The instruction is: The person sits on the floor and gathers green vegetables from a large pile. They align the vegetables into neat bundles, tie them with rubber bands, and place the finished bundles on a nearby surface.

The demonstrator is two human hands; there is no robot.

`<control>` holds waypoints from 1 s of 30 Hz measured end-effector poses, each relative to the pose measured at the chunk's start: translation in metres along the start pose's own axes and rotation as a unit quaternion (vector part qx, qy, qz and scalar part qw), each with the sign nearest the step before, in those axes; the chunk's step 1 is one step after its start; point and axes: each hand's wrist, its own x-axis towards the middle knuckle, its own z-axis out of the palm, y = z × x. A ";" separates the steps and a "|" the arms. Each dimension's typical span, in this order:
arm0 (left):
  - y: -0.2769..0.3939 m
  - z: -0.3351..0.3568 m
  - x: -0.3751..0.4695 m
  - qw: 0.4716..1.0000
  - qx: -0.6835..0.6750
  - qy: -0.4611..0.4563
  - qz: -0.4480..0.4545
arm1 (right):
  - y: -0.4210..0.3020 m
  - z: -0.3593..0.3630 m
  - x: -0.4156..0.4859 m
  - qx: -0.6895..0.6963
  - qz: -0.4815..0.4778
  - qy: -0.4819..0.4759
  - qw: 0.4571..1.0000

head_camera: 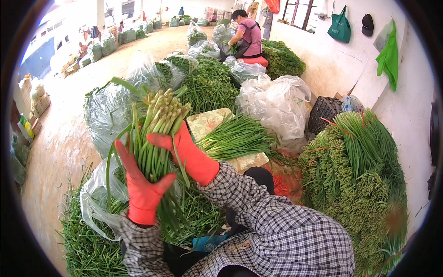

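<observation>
Both my hands wear red-orange rubber gloves and hold one upright bunch of green allium stalks (155, 138), its pale, thick ends uppermost. Around the bunch's right side, near those ends, is my right hand (185, 150), thumb across the front. My left hand (142, 188) cups it lower on the left, thumb spread and fingers partly behind the stalks. Loose leaves hang below. Just beyond my right forearm, thinner green stalks (238, 136) lie across a pale patterned board (209, 121).
Tied bundles (346, 187) are stacked at right beside a black plastic crate (323, 112). Clear plastic bags (273, 104) lie ahead. Loose greens (93, 239) cover the floor at lower left. Red ties (281, 185) lie near my knee. A co-worker (245, 36) sits farther back.
</observation>
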 end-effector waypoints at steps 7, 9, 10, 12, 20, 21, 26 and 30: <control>-0.089 0.018 -0.079 0.981 -0.118 0.009 -0.153 | 0.031 0.021 -0.013 -0.227 0.068 -0.115 0.965; -0.100 0.016 -0.090 0.897 -0.364 0.099 -0.229 | 0.028 0.050 -0.010 -0.312 0.116 -0.139 0.933; -0.130 0.006 -0.106 0.926 -0.295 0.108 -0.208 | 0.030 0.064 -0.006 -0.351 0.134 -0.156 0.914; -0.137 0.023 -0.108 0.882 -0.394 0.161 -0.200 | 0.043 0.055 0.004 -0.385 0.132 -0.245 0.880; -0.085 0.039 -0.083 0.610 -0.678 0.348 -0.218 | 0.033 -0.008 0.011 -0.571 0.323 -0.470 0.590; -0.086 0.049 -0.082 0.588 -0.697 0.346 -0.219 | 0.029 -0.009 0.013 -0.597 0.337 -0.479 0.549; -0.080 0.074 -0.077 0.514 -0.731 0.365 -0.259 | 0.041 0.012 0.041 -0.663 0.388 -0.513 0.383; -0.118 0.077 -0.105 0.475 -0.737 0.346 -0.334 | 0.094 0.010 0.045 -0.702 0.395 -0.505 0.311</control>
